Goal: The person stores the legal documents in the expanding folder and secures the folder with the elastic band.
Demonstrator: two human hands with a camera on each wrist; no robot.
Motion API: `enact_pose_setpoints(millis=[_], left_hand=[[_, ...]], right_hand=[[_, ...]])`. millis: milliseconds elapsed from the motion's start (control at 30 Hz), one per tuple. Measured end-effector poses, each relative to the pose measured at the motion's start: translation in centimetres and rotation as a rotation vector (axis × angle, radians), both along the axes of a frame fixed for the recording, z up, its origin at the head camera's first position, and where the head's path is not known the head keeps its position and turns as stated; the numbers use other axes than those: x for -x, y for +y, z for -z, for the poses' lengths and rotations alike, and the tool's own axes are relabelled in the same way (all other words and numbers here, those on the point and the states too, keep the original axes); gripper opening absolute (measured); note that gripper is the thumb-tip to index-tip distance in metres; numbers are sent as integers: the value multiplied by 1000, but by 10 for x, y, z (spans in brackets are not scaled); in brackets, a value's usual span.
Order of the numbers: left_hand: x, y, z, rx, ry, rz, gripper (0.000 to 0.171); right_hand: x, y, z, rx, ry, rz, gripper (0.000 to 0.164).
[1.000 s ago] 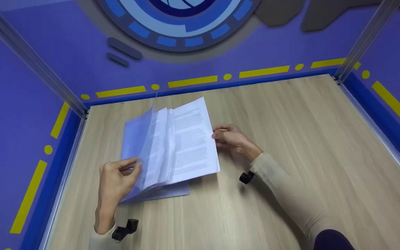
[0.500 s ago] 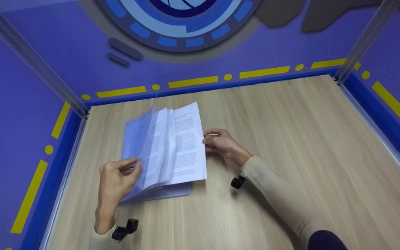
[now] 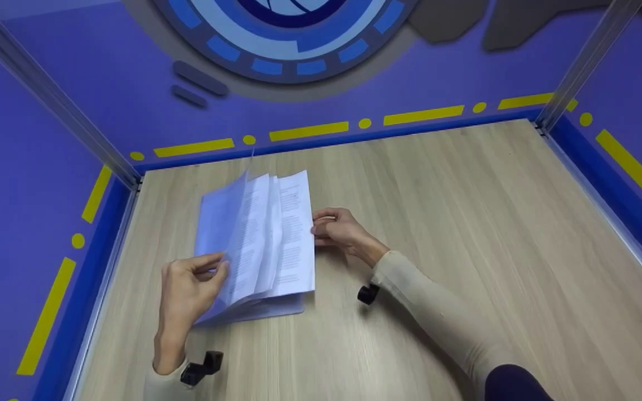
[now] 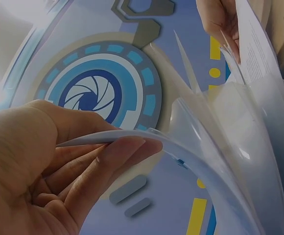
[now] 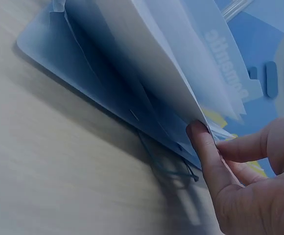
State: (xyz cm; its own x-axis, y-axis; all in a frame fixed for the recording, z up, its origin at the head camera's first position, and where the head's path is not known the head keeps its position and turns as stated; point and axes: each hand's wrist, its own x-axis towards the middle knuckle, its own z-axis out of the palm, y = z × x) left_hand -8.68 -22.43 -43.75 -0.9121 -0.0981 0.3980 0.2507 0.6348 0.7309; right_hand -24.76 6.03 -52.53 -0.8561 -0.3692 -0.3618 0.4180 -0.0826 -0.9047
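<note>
A translucent blue document folder (image 3: pixel 214 223) stands part open on the table, left of centre in the head view. My left hand (image 3: pixel 190 289) pinches the near left edge of its raised clear cover between thumb and fingers; the left wrist view shows that plastic cover (image 4: pixel 215 181) bowing away from the grip. Printed paper sheets (image 3: pixel 296 239) lean upright inside the folder. At their right edge, my right hand (image 3: pixel 343 231) pinches the paper between thumb and fingers. In the right wrist view, the sheets overhang the folder's lower cover (image 5: pixel 68 54), where a thin elastic cord (image 5: pixel 176 174) loops out.
The wood-grain table (image 3: pixel 455 223) extends to the right of the folder. Blue panels (image 3: pixel 298 111) with yellow marks wall it at the back and sides, with metal posts (image 3: pixel 583 61) at the corners. Small black mounts (image 3: pixel 201 368) sit at both wrists.
My right hand has moved left, bringing the sheets' right edge in toward the folder, so less paper sticks out. My left hand has kept its place on the cover.
</note>
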Motion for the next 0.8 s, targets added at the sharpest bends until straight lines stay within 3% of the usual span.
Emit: enact_pose_setpoints(millis=[800], left_hand=[[0,-1,1,6,0,5,18]], right_hand=[[-8,-37,1,47,-13,-1,40]])
